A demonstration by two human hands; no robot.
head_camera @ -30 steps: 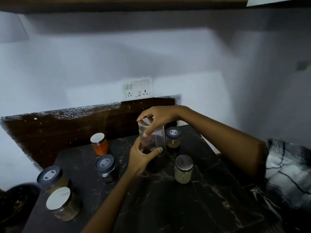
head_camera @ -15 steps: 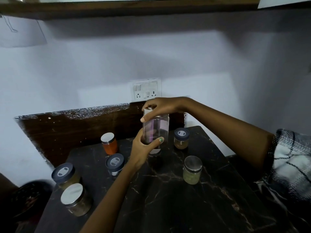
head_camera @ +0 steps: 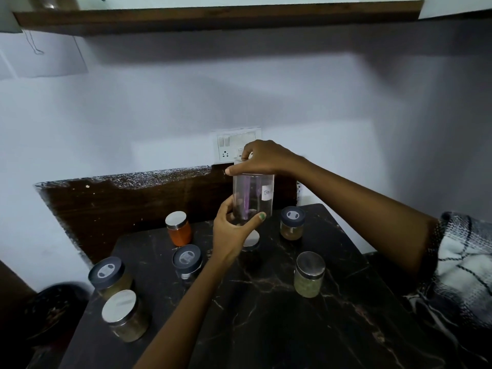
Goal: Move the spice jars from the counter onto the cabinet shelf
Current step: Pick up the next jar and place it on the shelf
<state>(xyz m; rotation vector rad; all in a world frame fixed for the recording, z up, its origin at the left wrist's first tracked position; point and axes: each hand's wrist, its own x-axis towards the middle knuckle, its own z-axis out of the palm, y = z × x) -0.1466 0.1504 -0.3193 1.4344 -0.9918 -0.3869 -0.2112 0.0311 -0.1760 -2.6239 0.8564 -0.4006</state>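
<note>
The fingers (head_camera: 241,173) of the right hand (head_camera: 266,158) are curled down over the lid of a tall clear jar (head_camera: 253,197) near the centre of the frame, while the thumb and fingers of the left hand (head_camera: 233,231) are wrapped round its lower part. The jar is held upright and clear of the dark marble counter (head_camera: 266,315), one hand steadying the top and the other bearing the base, presumably so that the tall container is kept from tipping as it is carried. A small white label faces right on its wall. Below it, six smaller jars are left standing on the counter: an orange-filled jar (head_camera: 178,229) at centre left, three dark-lidded jars (head_camera: 186,262), and two silver-lidded jars (head_camera: 308,274) at lower left and lower right; a further silver lid is partly hidden beneath the left hand. The wooden underside of the cabinet (head_camera: 213,18) is seen along the top edge, well above the jar, so the lift is judged to be only begun.
</note>
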